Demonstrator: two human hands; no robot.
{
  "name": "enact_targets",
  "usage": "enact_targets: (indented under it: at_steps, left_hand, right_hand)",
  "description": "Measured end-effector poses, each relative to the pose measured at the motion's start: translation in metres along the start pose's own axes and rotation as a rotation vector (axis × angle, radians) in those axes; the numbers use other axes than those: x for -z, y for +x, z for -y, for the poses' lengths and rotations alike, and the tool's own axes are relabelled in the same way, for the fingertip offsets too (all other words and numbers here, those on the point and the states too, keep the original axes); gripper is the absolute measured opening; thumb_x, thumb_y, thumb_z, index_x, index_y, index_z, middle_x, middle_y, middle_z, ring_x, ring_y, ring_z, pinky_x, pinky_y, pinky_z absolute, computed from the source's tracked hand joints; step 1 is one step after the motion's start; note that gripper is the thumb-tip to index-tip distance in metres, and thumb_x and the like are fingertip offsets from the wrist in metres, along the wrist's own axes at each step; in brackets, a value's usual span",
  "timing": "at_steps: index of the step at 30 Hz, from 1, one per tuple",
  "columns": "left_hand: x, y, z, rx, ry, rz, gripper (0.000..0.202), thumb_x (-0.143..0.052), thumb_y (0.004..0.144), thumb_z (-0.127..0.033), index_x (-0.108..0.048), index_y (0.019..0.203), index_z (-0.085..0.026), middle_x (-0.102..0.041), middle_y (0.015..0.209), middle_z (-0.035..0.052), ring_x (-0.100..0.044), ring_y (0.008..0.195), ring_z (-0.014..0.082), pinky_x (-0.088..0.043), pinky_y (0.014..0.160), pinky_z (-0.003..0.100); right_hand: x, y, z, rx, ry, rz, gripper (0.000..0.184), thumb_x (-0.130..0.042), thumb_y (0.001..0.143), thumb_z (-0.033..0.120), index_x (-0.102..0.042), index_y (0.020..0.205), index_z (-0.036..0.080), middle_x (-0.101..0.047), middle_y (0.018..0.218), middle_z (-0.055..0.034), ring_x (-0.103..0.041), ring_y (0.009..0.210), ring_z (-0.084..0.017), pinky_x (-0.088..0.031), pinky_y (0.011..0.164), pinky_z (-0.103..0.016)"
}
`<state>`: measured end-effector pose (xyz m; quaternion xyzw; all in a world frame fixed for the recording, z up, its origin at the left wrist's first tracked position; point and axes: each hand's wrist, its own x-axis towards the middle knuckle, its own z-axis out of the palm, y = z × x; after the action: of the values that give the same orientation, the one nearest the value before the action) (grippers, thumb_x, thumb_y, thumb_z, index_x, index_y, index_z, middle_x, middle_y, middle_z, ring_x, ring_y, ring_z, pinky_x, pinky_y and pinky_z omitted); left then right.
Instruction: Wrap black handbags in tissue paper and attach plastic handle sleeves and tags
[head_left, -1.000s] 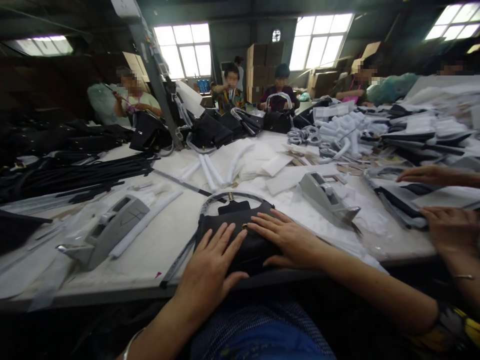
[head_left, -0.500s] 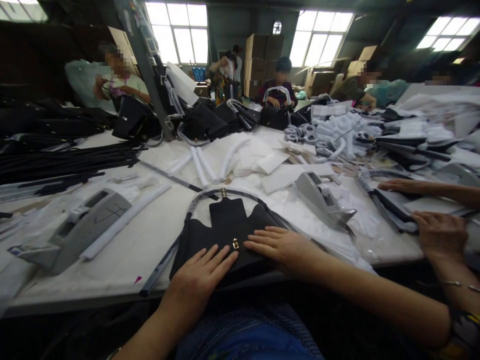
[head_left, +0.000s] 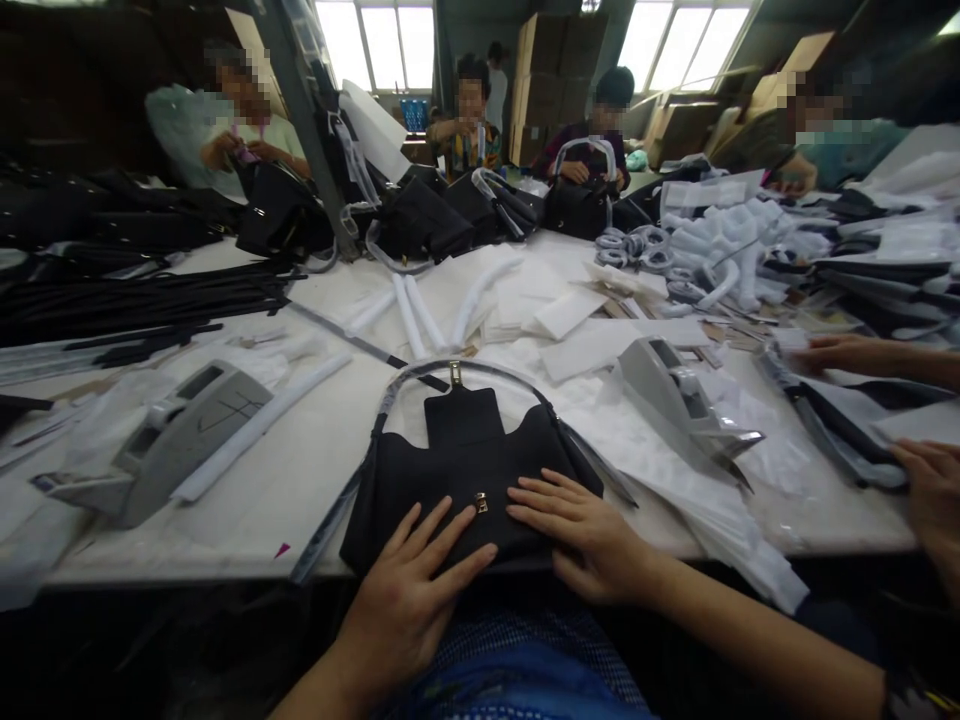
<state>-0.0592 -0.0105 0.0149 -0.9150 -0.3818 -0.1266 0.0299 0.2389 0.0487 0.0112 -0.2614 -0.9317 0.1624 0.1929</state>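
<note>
A black handbag (head_left: 450, 460) lies at the table's front edge, its flap tab pointing away from me. Its handle, wrapped in clear plastic, arches behind it, and a gold clasp (head_left: 481, 503) sits on its front panel. My left hand (head_left: 416, 560) rests flat on the lower left of the bag with fingers spread, left of the clasp. On the other side, my right hand (head_left: 581, 530) lies with fingers stretched out on the bag's lower right. Both palms press on the leather, and neither hand grips anything.
Grey tape dispensers stand left (head_left: 172, 430) and right (head_left: 686, 410) of the bag. White foam sheets (head_left: 570, 310) and tubes (head_left: 424, 315) lie behind it. A co-worker's hands (head_left: 930, 470) handle another bag at right. Black straps (head_left: 142, 300) pile up at left; several people work across the table.
The view has shifted slightly. My hands stay on the bag, and my left thumb now reaches further across its lower front. The co-worker's hands at right have moved over their bag.
</note>
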Motion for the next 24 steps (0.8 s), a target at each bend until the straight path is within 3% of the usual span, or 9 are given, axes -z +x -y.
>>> enact_targets:
  at_steps: [3, 7, 10, 13, 16, 20, 24]
  left_hand:
    - [-0.006, 0.002, -0.006, 0.054, 0.025, -0.092, 0.062, -0.048, 0.094, -0.015, -0.036, 0.149, -0.039, -0.035, 0.159, 0.0051, -0.033, 0.145, 0.0296, -0.036, 0.113, 0.054]
    - [-0.013, 0.006, -0.004, 0.024, 0.114, -0.150, 0.063, -0.048, 0.091, -0.012, -0.039, 0.148, -0.038, -0.040, 0.156, 0.0053, -0.035, 0.144, 0.0268, -0.029, 0.116, 0.048]
    - [-0.017, 0.006, 0.001, -0.005, 0.142, -0.217, 0.060, -0.047, 0.091, -0.015, -0.042, 0.147, -0.038, -0.046, 0.152, 0.0044, -0.037, 0.143, 0.0255, -0.024, 0.118, 0.045]
    - [-0.023, 0.004, 0.004, -0.022, 0.156, -0.254, 0.059, -0.043, 0.092, -0.015, -0.043, 0.146, -0.038, -0.049, 0.150, 0.0056, -0.041, 0.141, 0.0246, -0.026, 0.117, 0.043]
    - [-0.030, 0.002, 0.006, -0.019, 0.172, -0.280, 0.060, -0.041, 0.093, -0.014, -0.042, 0.147, -0.039, -0.052, 0.147, 0.0078, -0.043, 0.139, 0.0260, -0.029, 0.116, 0.045]
    - [-0.035, 0.001, 0.014, -0.080, 0.255, -0.307, 0.058, -0.045, 0.094, -0.020, -0.040, 0.148, -0.038, -0.057, 0.141, 0.0090, -0.050, 0.134, 0.0266, -0.031, 0.115, 0.045]
    - [-0.039, 0.002, 0.018, -0.144, 0.378, -0.330, 0.058, -0.044, 0.095, -0.016, -0.041, 0.148, -0.037, -0.062, 0.136, 0.0082, -0.057, 0.126, 0.0260, -0.027, 0.118, 0.047]
  right_hand:
    - [0.024, 0.021, 0.012, -0.098, 0.054, 0.038, 0.044, -0.057, 0.093, 0.030, -0.057, 0.135, 0.019, -0.061, 0.138, -0.0096, -0.054, 0.130, -0.023, -0.036, 0.115, -0.043]
    - [0.035, 0.069, 0.026, -0.187, -0.069, 0.131, 0.027, -0.053, 0.099, 0.037, -0.066, 0.109, 0.016, -0.071, 0.103, -0.0086, -0.066, 0.095, -0.021, -0.051, 0.086, -0.033]
    - [0.027, 0.101, 0.025, -0.112, -0.244, 0.248, 0.023, -0.054, 0.097, 0.034, -0.066, 0.095, 0.014, -0.069, 0.093, -0.0091, -0.064, 0.082, -0.021, -0.048, 0.069, -0.030]
    - [0.023, 0.122, 0.020, -0.011, -0.336, 0.376, 0.018, -0.056, 0.095, 0.027, -0.068, 0.093, 0.013, -0.069, 0.091, -0.0100, -0.065, 0.082, -0.022, -0.045, 0.061, -0.029]
    - [0.025, 0.130, 0.018, 0.012, -0.339, 0.495, 0.023, -0.055, 0.093, 0.029, -0.072, 0.090, 0.014, -0.072, 0.086, -0.0098, -0.067, 0.077, -0.022, -0.043, 0.058, -0.028]
    - [0.026, 0.134, 0.024, -0.195, -0.314, 0.501, 0.035, -0.049, 0.093, 0.035, -0.076, 0.083, 0.016, -0.075, 0.079, -0.0102, -0.069, 0.070, -0.022, -0.043, 0.056, -0.028]
    - [0.041, 0.149, 0.004, -0.282, -0.033, 0.642, 0.042, -0.050, 0.095, 0.049, -0.078, 0.083, 0.020, -0.075, 0.074, -0.0037, -0.067, 0.065, -0.016, -0.045, 0.058, -0.023]
